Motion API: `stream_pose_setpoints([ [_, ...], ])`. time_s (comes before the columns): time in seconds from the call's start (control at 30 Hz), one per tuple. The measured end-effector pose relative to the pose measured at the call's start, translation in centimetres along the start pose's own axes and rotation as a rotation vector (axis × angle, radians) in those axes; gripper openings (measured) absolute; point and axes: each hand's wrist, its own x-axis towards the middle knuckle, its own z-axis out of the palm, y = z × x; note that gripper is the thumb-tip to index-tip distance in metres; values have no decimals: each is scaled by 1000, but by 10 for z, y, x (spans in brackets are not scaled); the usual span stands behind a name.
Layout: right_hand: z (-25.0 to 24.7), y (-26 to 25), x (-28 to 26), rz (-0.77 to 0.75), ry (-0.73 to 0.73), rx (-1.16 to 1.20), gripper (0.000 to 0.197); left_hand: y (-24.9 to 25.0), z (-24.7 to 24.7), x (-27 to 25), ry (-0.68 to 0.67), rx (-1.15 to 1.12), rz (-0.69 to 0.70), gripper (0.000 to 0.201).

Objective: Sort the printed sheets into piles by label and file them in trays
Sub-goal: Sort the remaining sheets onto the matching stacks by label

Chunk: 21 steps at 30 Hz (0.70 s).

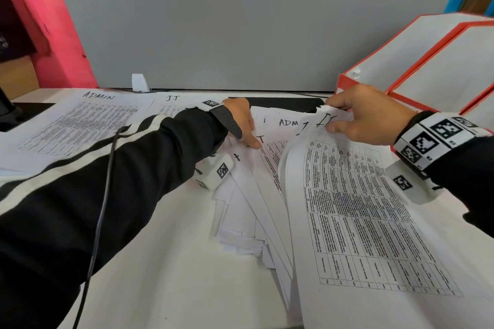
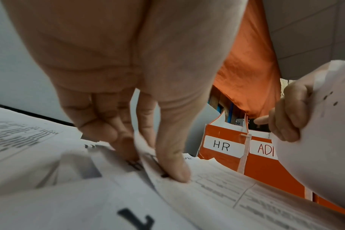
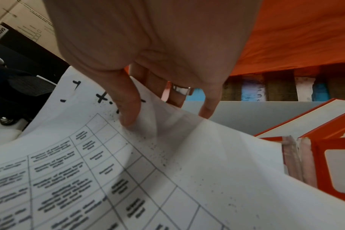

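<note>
On the white desk [image 1: 165,248] a fanned heap of white printed sheets [image 1: 248,211] lies in the middle, each sheet bearing a table of small print and a handwritten label at its top edge. The right hand [image 1: 371,117] grasps the top edge of a white printed sheet marked "I.T" [image 1: 355,208], thumb on the printed face and fingers curled behind it, so that the far end bows up off the heap while the near end still lies on the desk; the right wrist view shows the thumb [image 3: 128,107] pressing beside the inked letters and a silver ring [image 3: 180,90] on one finger behind the paper. The left hand [image 1: 242,121] pinches a sheet edge in the heap, thumb tip [image 2: 175,171] on top of the paper and the other fingers curled on the far side of the lifted edge. At the far left of the desk lies a sheet headed "ADMIN" [image 1: 77,125], and just beside it a sheet headed "I.T" [image 1: 171,107], partly covered by the left black sleeve with white stripes [image 1: 107,181]. To the right stand the orange-and-white filing trays [image 1: 417,61]; the left wrist view shows their front labels, "HR" [image 2: 223,146] and one starting "AD" [image 2: 265,150]. A grey partition panel [image 1: 240,35] rises behind the desk.
</note>
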Motion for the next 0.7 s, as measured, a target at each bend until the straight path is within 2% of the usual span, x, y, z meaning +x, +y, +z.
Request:
stream_pose_setpoints([
  [0.13, -1, 1, -1, -10, 5, 5, 15, 2, -6, -1, 90, 28, -15, 46],
  [0.27, -2, -1, -1, -11, 32, -23, 13, 8, -12, -2, 196, -39, -60, 41],
  [0.33, 0, -2, 0, -17, 57, -26, 22, 16, -15, -6, 221, -63, -15, 36],
  [0.43, 2, -4, 3, -41, 52, -9, 36, 26, -21, -15, 189, -101, 88, 33],
  [0.57, 9, -9, 7, -109, 68, -47, 31, 37, -25, -25, 167, -159, 163, 14],
  [0.63, 12, -13, 7, -80, 127, -34, 28, 38, -26, -26, 171, -214, 156, 22],
  [0.7, 14, -15, 6, -68, 186, -54, 17, 36, -26, -27, 183, -277, 137, 33],
])
